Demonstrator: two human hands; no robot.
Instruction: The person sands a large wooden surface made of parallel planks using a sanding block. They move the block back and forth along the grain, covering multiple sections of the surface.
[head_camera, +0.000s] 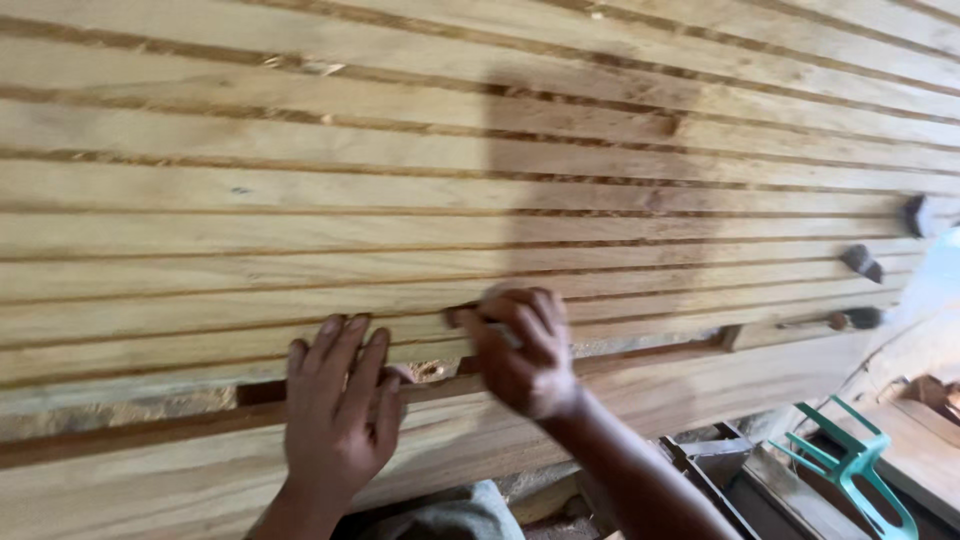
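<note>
Right hand (522, 350): fingers curled tight, thumb and forefinger pinching a small pale object, possibly a marker or thin tool, too blurred to identify; its tip sits at the edge of the pale yellow sawn plank (250, 335) nearest the body, just above a dark gap. Left hand (340, 410): fingers straight and pressed together, laid flat over the lower edge of that same plank, fingertips on its face, palm hanging over the reddish-brown cross batten (120, 435) beneath; it holds nothing, only bears on the wood.

Work so far, as judged: the stack of long pale planks (400, 150) lies in even parallel rows with narrow dark gaps between, so the laying-out looks largely done; both hands are at the nearest row only, near its middle, which suggests the work there is under way rather than finished; no clear mark or cut is visible at the pinch point. Loose sawdust (150, 408) lies in the gap left of the left hand.

Outward: dark metal clamp ends (862, 262) stand at the right ends of the planks; a green plastic chair (860, 470) sits lower right, well apart from the hands.
</note>
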